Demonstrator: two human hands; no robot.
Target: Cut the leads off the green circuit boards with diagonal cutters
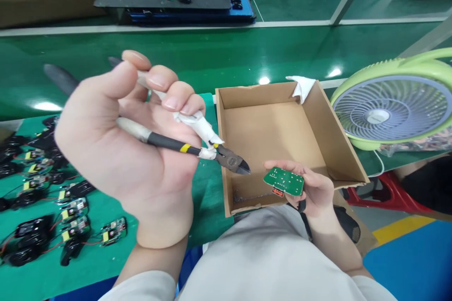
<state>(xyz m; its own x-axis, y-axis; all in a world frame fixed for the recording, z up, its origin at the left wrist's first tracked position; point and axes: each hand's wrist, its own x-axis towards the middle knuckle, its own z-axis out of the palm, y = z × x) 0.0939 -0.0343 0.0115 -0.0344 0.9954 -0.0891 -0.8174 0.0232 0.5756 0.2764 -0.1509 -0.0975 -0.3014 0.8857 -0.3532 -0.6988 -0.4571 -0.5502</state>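
Circuit board (pixel 283 181), edge in right hand (pixel 318 189), cutters (pixel 230 158) in left hand (pixel 141 160), gap between

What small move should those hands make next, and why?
Perhaps bring the cutters in the left hand closer to the green circuit board in the right hand: their tip points towards the board but doesn't touch it, and the board's pale-dotted face is turned to view.
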